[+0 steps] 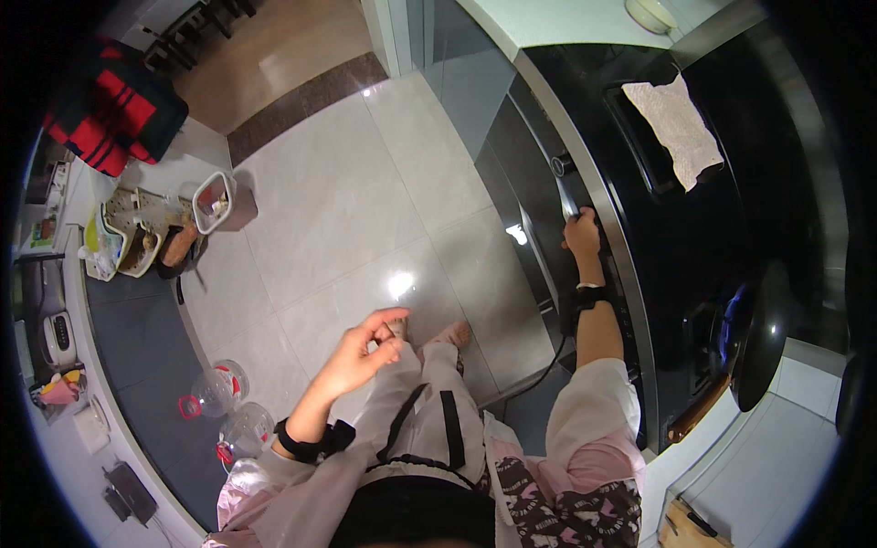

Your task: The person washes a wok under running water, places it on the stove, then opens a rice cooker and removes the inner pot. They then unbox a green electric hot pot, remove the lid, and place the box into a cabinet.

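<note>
My right hand [582, 234] is closed around the silver bar handle [567, 200] on the dark front below the cooktop, close to a round knob [562, 164]. Over the floor, my left hand [370, 348] is raised with its fingers curled apart and nothing in it. On the black glass cooktop [637, 226], a blue flame [730, 322] burns at the near burner beside a tilted dark pan [760, 342] with a brown handle [706, 411]. A crumpled paper towel [678, 130] lies over the far burner.
To the left stand clear plastic bottles [246, 428], yellowish baskets [140, 253] and a bin [223, 205]. A red and black checked cloth [116, 109] is at the upper left. A bowl [651, 15] sits on the white counter. A black cable [541, 380] runs beside my legs.
</note>
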